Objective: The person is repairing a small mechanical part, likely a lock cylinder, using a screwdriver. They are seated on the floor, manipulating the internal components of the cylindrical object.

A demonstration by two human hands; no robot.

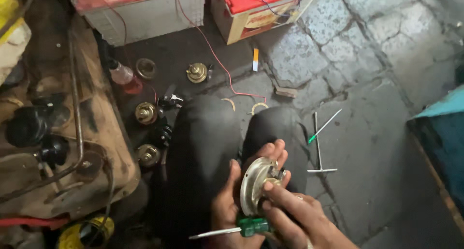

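A: Horn [256, 188], round metal disc type, sits above the knees, near the bottom middle of the view. Left hand [237, 200] is wrapped round its rim from behind, fingers closed on it, thumb up the near edge.

B: Right hand [295, 215]?

A: Fingertips pinch the small fitting at the horn's centre. A green-handled screwdriver [232, 229] lies under both hands, shaft pointing left. Can't tell which hand carries it; looks tucked against the right palm.

B: How to do this bit well?

A: My read: keep the left grip firm on the rim so the disc doesn't turn while the right works the centre. Hold the face tilted toward the eyes, as now. Small parts could drop between the knees [227, 133], so stay low over the lap.

B: Around it?

A: Three more horns [146, 112] on the dark floor to the left, one further up. A T-handle wrench [319, 152] and a thin green-tipped driver [323, 127] lie on the stone paving to the right. Red wire [212, 53] runs from two red-topped batteries [251, 9] at the top. A red-based bottle [124, 77] stands left of the wire.
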